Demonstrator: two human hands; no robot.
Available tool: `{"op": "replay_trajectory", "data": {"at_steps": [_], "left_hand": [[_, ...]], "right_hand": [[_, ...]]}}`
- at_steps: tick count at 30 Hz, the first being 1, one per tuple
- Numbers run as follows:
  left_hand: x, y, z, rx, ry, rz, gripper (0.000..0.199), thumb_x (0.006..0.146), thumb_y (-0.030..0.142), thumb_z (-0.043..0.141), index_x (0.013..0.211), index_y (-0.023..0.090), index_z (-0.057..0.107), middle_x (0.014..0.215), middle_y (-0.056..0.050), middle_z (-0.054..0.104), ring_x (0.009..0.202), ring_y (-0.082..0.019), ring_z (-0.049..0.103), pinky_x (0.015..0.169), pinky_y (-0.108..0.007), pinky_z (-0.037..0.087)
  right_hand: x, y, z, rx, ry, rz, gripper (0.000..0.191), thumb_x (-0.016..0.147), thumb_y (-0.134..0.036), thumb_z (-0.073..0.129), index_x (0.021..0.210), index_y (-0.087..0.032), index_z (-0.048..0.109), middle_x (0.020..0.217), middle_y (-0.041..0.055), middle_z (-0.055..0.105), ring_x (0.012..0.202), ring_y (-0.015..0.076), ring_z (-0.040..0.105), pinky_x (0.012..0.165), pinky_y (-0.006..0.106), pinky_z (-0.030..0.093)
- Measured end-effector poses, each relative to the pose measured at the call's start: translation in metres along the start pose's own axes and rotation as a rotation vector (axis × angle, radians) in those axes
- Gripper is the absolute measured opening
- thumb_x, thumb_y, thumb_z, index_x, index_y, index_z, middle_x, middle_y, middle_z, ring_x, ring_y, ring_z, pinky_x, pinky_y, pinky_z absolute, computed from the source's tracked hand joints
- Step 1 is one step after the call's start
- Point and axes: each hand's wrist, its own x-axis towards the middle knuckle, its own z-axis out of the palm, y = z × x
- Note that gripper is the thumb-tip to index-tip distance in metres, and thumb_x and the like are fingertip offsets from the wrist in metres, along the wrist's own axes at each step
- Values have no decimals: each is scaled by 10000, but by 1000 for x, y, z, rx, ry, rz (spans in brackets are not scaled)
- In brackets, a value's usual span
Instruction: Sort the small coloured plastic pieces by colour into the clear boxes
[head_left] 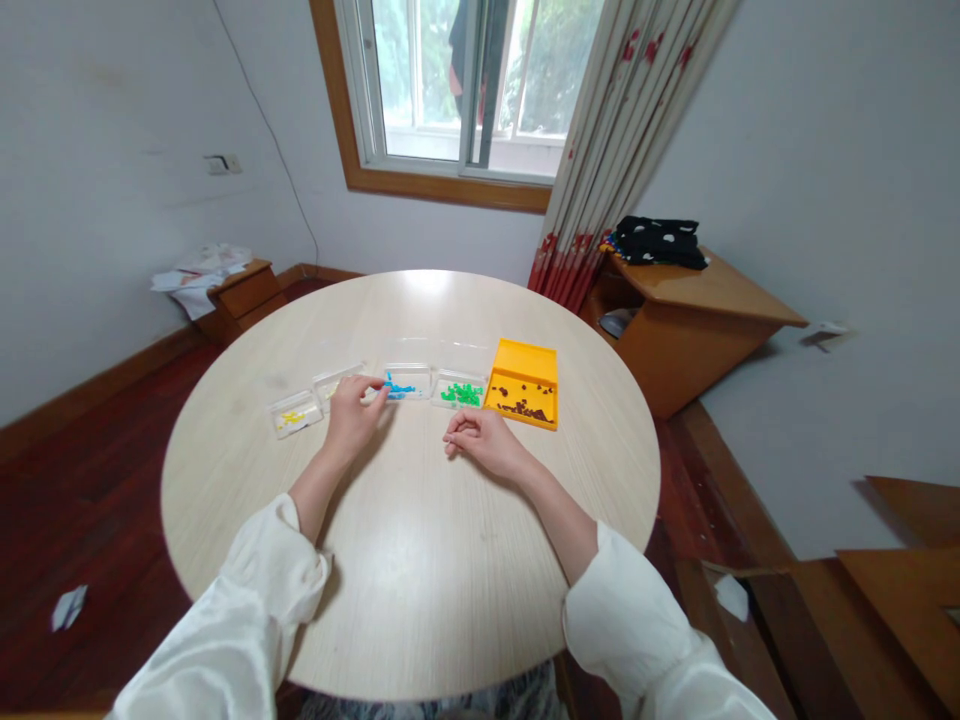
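Observation:
My left hand point(354, 408) reaches to the left end of a clear box point(422, 372) with small blue pieces point(401, 388) in it. Its thumb and forefinger curve toward each other at that end; what lies between the tips is too small to make out. My right hand point(486, 440) rests low over the table, just in front of a clear box holding small green pieces point(462, 394). Those fingers are curled with the tips pressed together, and anything in them is hidden. Beside it, a yellow case point(527, 357) lies open with dark brown pieces point(523, 410) inside.
On the round table point(420, 560), a clear box with yellow pieces point(295, 420) stands at the left. Another clear box point(328, 380) is partly behind my left hand. A wooden cabinet point(720, 300) with a black cloth point(660, 242) stands beyond the table's right side.

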Motion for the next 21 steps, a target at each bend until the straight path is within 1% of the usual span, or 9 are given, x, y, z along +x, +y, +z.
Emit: {"op": "replay_trajectory", "data": {"at_steps": [2, 5, 10, 14, 19, 21], "left_hand": [[2, -8, 3, 18, 25, -33, 112, 756, 289, 588, 728, 194, 642, 772, -52, 665, 791, -205, 562, 690, -321, 427], [4, -15, 11, 37, 33, -47, 107, 748, 282, 598, 716, 189, 641, 784, -52, 666, 807, -208, 566, 733, -333, 429], [6, -19, 21, 46, -8, -38, 120, 755, 284, 602, 712, 183, 650, 775, -52, 663, 796, -209, 570, 764, -346, 433], [7, -22, 25, 81, -4, -35, 138, 763, 281, 585, 724, 184, 675, 782, -60, 674, 799, -218, 574, 772, -355, 433], [7, -25, 27, 136, -9, -30, 162, 753, 295, 598, 786, 183, 710, 802, -77, 675, 805, -238, 574, 793, -377, 428], [7, -24, 27, 149, -17, -27, 185, 754, 301, 596, 834, 183, 714, 814, -75, 670, 814, -239, 570, 801, -379, 427]], "right_hand": [[0, 1, 1, -12, -15, 10, 153, 692, -260, 660, 690, -168, 538, 586, -27, 609, 571, 110, 633, 588, 242, 495], [-1, 0, 3, -36, -33, 22, 105, 699, -211, 635, 694, -165, 541, 594, -26, 615, 580, 108, 635, 598, 236, 486], [-3, -2, 7, -61, -55, 29, 56, 714, -153, 594, 699, -165, 541, 579, -33, 605, 567, 94, 617, 610, 225, 466], [-4, -1, 9, -91, -58, 27, 54, 720, -141, 584, 698, -168, 542, 579, -39, 592, 560, 91, 606, 606, 221, 450], [-2, 5, 10, -167, -56, -7, 47, 734, -135, 560, 714, -173, 539, 585, -47, 562, 556, 86, 575, 597, 216, 430], [-1, 7, 10, -233, -25, -57, 47, 737, -131, 546, 720, -175, 543, 590, -47, 544, 561, 84, 545, 585, 213, 414]]}}
